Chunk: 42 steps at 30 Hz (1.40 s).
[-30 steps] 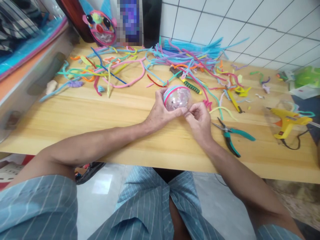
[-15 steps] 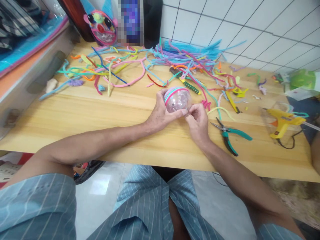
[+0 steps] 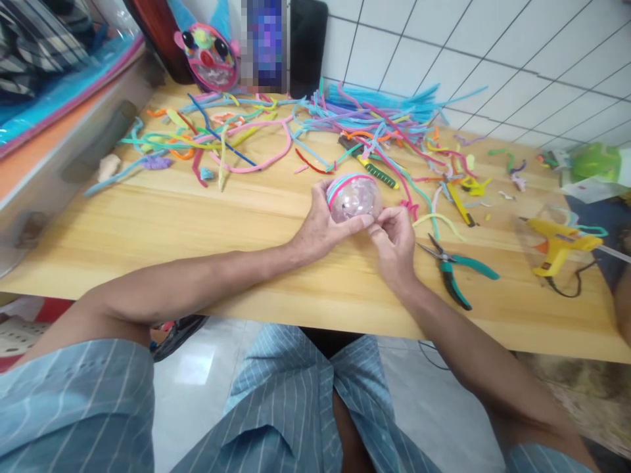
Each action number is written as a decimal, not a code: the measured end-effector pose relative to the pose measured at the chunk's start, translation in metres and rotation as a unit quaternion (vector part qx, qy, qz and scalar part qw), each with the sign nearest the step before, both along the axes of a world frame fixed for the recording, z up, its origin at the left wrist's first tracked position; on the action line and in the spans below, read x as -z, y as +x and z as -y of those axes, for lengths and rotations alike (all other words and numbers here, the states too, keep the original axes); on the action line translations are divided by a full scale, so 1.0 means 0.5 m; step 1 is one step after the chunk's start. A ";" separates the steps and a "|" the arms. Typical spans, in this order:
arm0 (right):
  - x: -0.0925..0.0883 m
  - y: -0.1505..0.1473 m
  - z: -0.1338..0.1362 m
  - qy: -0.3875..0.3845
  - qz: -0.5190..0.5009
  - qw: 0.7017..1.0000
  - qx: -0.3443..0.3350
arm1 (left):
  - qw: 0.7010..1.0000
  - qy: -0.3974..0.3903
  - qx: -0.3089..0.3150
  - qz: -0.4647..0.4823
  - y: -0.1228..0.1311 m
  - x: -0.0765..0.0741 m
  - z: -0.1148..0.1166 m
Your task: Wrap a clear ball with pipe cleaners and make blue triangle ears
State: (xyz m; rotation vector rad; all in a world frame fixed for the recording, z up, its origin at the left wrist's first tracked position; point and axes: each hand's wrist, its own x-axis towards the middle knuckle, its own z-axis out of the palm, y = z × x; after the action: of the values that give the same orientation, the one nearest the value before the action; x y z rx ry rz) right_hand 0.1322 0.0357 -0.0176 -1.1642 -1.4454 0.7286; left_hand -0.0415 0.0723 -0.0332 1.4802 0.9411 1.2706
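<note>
A clear plastic ball (image 3: 355,197) with pink, teal and lilac pipe cleaner bands round its upper left side is held above the wooden table (image 3: 236,223). My left hand (image 3: 323,220) wraps round its left side, the thumb lying along its lower front. At the ball's lower right, my right hand (image 3: 396,240) is closed in a pinch against its edge; whatever lies between those fingertips is hidden. Just right of that hand are green-handled pliers (image 3: 449,266), lying with their handles spread. A yellow-and-black cutter (image 3: 379,172) rests behind the ball.
Pipe cleaners (image 3: 365,112) of many colours are strewn along the table's back. A yellow glue gun (image 3: 557,243) lies at the right, with a yellow knife (image 3: 459,205) nearer the middle. A decorated face ball (image 3: 211,59) stands at the back left, beside a plastic bin (image 3: 83,154).
Both hands keep the same hold on the ball. The whole view has shifted slightly, so things sit a little farther right; the ball's pose looks almost unchanged.
</note>
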 end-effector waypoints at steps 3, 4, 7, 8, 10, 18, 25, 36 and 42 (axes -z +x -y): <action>0.001 -0.003 0.000 0.000 -0.008 1.000 0.009 | 1.000 0.004 0.007 -0.003 -0.001 0.002 0.000; 0.002 -0.004 -0.001 0.000 -0.013 1.000 0.010 | 1.000 0.004 0.010 -0.005 -0.002 0.003 0.000; 0.005 -0.007 -0.001 0.003 -0.026 1.000 0.010 | 1.000 0.011 0.002 -0.003 -0.001 0.004 0.002; 0.006 -0.008 -0.001 0.004 -0.031 0.999 0.010 | 1.000 0.016 -0.003 -0.002 0.000 0.004 0.003; 0.005 -0.010 0.000 0.006 -0.039 0.999 0.011 | 1.000 0.023 -0.009 -0.002 0.001 0.002 0.005; -0.004 -0.017 0.009 -0.034 -0.059 0.998 0.013 | 0.999 0.023 -0.027 -0.029 -0.002 0.003 0.021; 0.003 -0.012 0.014 -0.056 -0.106 0.993 0.015 | 0.996 0.041 -0.045 -0.061 0.000 0.010 0.028; -0.010 -0.008 0.019 -0.047 -0.068 0.997 -0.006 | 0.999 -0.003 -0.036 -0.018 -0.002 -0.001 0.017; -0.010 -0.008 0.017 -0.031 -0.049 0.998 0.012 | 0.999 0.000 -0.033 -0.012 -0.003 0.003 0.010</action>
State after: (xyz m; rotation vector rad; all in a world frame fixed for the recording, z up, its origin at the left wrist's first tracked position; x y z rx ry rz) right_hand 0.1283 0.0272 -0.0124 -1.1748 -1.3332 0.8074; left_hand -0.0429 0.0675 -0.0349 1.4778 1.0127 1.3032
